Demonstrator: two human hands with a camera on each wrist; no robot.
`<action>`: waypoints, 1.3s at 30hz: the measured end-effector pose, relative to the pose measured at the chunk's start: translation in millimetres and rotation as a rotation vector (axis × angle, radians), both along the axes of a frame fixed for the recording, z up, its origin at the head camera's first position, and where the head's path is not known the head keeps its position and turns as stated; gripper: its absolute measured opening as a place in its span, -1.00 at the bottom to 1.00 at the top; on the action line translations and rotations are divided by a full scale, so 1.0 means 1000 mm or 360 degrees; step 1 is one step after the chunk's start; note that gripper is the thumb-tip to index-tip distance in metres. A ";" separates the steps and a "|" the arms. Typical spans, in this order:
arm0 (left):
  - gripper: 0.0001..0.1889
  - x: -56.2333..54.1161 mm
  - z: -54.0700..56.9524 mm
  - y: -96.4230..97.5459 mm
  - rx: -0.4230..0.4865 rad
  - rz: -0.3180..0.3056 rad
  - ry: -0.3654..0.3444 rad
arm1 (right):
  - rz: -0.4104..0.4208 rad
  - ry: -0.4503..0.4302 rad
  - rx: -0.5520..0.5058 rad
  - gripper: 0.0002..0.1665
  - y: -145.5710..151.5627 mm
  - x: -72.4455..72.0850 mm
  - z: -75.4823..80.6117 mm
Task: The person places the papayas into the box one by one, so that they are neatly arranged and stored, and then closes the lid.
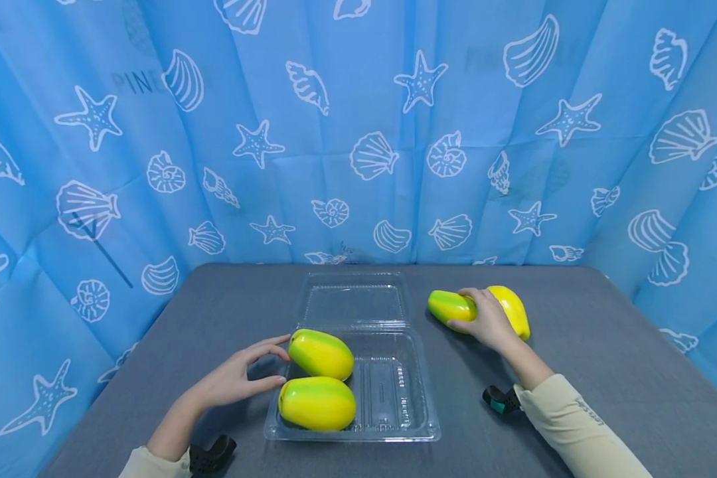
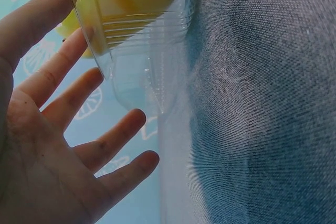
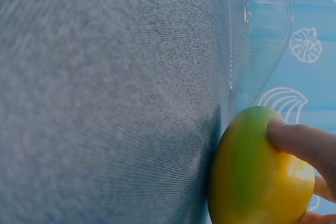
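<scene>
A clear plastic clamshell box [image 1: 424,398] lies with its lid folded back on the table. Two yellow-green papayas sit in its left half, a rear papaya [image 1: 322,355] and a front papaya [image 1: 319,405]. My left hand [image 1: 236,378] is beside them at the box's left rim, fingers spread, the thumb and forefinger tips right at the rim and fruit. To the right of the box, my right hand [image 1: 490,322] grips another papaya [image 1: 445,305] between thumb and fingers; the right wrist view shows the thumb on this papaya [image 3: 247,171]. A yellower papaya [image 1: 514,309] lies just behind that hand.
The clear lid [image 1: 355,302] lies toward the back of the grey cloth-covered table [image 1: 233,299]. A blue curtain [image 1: 358,133] with white shell and starfish prints hangs behind and at the sides. Black wrist devices [image 1: 502,400] sit below both wrists.
</scene>
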State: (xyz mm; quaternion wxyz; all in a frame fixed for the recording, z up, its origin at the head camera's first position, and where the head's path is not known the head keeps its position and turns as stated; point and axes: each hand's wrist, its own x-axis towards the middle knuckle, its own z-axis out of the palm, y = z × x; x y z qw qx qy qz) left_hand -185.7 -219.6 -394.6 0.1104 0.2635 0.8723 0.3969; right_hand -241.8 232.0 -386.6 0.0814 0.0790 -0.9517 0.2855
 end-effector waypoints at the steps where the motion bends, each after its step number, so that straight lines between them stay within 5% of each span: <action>1: -0.68 0.000 0.000 0.000 0.0002 -0.0001 -0.0003 | 0.0001 0.0002 -0.0001 -0.25 0.000 0.000 0.000; 39: -0.73 -0.001 -0.001 -0.001 -0.0002 -0.0010 0.0007 | 0.0041 0.0252 -0.0034 -0.28 -0.019 0.028 0.035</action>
